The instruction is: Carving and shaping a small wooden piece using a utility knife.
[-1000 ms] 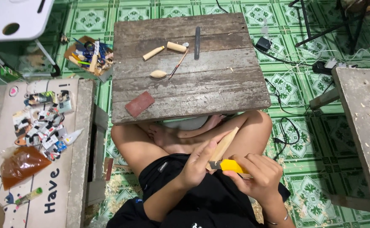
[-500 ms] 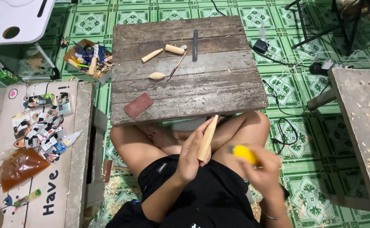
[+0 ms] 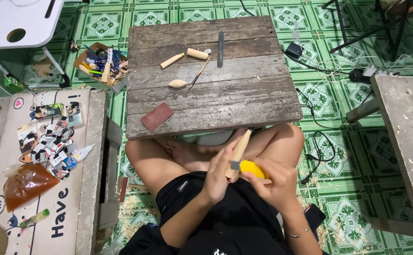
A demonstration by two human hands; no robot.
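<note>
I sit cross-legged on the floor behind a low weathered wooden table [image 3: 216,108]. My left hand [image 3: 219,174] grips a pale wooden stick [image 3: 241,144] that points up and away over my lap. My right hand [image 3: 275,182] holds a yellow-handled knife [image 3: 250,167], its short blade laid against the lower part of the stick. On the table lie two short wooden pegs [image 3: 172,60] [image 3: 197,54], an oval carved wooden piece [image 3: 177,83], a thin tool [image 3: 199,73], a dark flat file [image 3: 220,42] and a reddish sanding block [image 3: 157,117].
A cardboard box of tools [image 3: 101,66] sits left of the table. A mat [image 3: 41,179] at left carries several small packets and an orange bag [image 3: 27,184]. A grey bench with wood shavings [image 3: 411,141] stands at right. Cables [image 3: 317,108] lie on the green tiled floor.
My right hand with the yellow knife swung away from the stick to the right, then came back; the blade is against the stick again. The stick now stands more upright.
</note>
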